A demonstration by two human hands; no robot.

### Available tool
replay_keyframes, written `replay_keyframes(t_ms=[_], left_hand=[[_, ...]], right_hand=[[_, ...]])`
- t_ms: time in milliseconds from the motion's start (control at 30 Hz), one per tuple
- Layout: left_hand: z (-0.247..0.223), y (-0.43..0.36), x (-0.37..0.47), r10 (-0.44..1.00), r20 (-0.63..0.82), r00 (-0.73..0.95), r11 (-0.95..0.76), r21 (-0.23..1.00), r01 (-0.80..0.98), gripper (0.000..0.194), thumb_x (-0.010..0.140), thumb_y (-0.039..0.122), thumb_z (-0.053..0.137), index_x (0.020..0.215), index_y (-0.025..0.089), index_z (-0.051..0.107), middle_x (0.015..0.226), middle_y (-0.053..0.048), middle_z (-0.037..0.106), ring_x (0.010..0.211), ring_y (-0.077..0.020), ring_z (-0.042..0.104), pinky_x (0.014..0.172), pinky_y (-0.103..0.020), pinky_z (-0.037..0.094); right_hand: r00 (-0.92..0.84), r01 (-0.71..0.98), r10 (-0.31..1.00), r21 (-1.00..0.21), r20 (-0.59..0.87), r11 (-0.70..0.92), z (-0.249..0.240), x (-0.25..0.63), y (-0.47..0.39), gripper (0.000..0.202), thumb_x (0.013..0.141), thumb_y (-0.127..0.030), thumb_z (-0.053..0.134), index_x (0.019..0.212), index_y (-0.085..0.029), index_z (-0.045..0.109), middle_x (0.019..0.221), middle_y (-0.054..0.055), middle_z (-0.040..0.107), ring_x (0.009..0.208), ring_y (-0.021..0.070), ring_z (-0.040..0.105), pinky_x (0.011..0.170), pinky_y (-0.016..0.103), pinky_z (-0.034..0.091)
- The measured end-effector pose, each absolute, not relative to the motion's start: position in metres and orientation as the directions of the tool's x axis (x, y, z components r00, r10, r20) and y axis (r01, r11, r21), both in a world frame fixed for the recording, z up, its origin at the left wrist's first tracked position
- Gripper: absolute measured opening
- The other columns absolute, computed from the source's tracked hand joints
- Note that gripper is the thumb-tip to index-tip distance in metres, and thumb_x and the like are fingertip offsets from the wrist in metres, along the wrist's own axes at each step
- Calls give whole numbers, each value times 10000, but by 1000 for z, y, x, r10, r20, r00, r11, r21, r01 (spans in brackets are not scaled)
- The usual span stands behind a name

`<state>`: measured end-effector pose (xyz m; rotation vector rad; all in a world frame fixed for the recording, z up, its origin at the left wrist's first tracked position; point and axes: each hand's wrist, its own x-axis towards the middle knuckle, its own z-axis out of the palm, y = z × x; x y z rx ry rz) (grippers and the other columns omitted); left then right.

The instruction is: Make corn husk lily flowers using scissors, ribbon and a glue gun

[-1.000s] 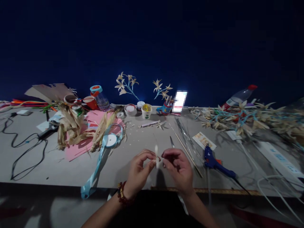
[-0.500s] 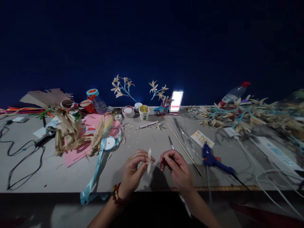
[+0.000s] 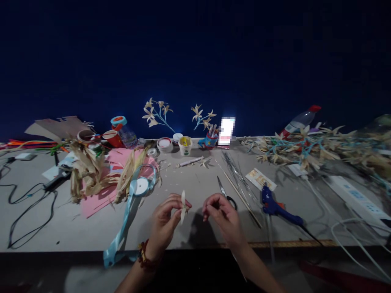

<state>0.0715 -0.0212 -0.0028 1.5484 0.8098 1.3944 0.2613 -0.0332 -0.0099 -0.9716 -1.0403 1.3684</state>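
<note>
My left hand [image 3: 167, 219] pinches a pale husk petal piece [image 3: 183, 208] between thumb and fingers, above the table's front part. To its right, my right hand [image 3: 224, 217] has its fingers curled together, thumb against the index finger; whether something small sits between them cannot be made out. A pair of scissors [image 3: 222, 188] lies just beyond my right hand, its black handle partly hidden. The blue ribbon spool [image 3: 141, 186] rests on pink paper left of my left hand, its ribbon hanging over the front edge.
A blue glue gun [image 3: 276, 208], metal wires [image 3: 240, 175] and a power strip [image 3: 356, 199] lie to the right. Dried husks [image 3: 88, 173] and black cables [image 3: 33, 228] are left. Cups, a lit phone [image 3: 226, 131] and husk flower branches [image 3: 305, 148] line the back.
My left hand has shifted left with the petal piece, widening the space between the hands. My right hand has moved slightly left, and more of the scissors' handle shows.
</note>
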Motion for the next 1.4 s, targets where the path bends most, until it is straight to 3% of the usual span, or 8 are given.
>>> replay_keyframes(t_ms=[167,400,733,867,1000,1167,1300,1400], left_hand=[[-1,-24,63,904,400,150,-390,916,-94,99,906,154,587,865,193,669,893,-64,699,888,-217,619,846,-385,445],[-3,-25,55,919,372,133,-362,928,-91,96,903,161,597,857,192,676,890,-69,700,903,-222,620,876,-393,440],[-8,-19,53,933,340,116,-320,934,-161,93,899,148,606,842,197,660,892,-62,691,900,-214,610,838,-370,457],[-9,-18,55,936,328,126,-307,938,-159,100,899,143,604,840,204,657,894,-57,689,911,-213,610,843,-369,460],[-13,-18,55,945,306,114,-293,949,-119,88,886,153,625,831,200,676,901,-59,693,943,-215,610,874,-367,462],[-19,-17,54,961,255,107,-245,964,-100,62,874,189,647,862,211,703,950,-54,710,968,-214,621,938,-378,456],[-16,-18,57,973,189,130,-182,981,-64,79,870,232,657,836,210,725,942,-60,716,980,-229,627,918,-370,476],[-13,-17,63,970,171,172,-161,985,-67,97,881,238,643,831,207,720,907,-62,702,966,-227,620,863,-345,491]], right_hand=[[-86,-38,996,-999,9,6,-18,258,-28,268,886,-430,645,771,-193,596,675,-15,610,588,125,578,586,236,470],[-268,199,963,-977,25,81,-18,259,-23,282,967,-412,514,834,-187,621,741,20,663,717,159,615,689,261,451],[-112,409,981,-892,161,193,-43,276,-27,410,981,-423,406,625,-226,353,563,-57,350,531,123,379,526,249,305],[-178,404,979,-899,105,169,-51,283,-37,283,970,-405,430,757,-221,468,662,-25,503,606,141,495,574,245,405],[-285,479,955,-850,83,217,-45,289,-54,181,925,-328,496,1018,-207,593,937,67,672,836,192,629,714,283,500],[-148,714,983,-675,111,184,-32,343,-63,268,907,-392,583,715,-216,643,663,8,657,650,167,623,663,272,500],[64,910,943,-408,326,79,-35,436,-67,253,903,-297,516,1087,-209,665,1095,110,701,1051,276,630,966,443,470],[111,971,946,-235,305,-38,-53,491,-66,452,784,-197,521,1227,-145,594,1235,172,636,1160,332,573,1005,505,443]])
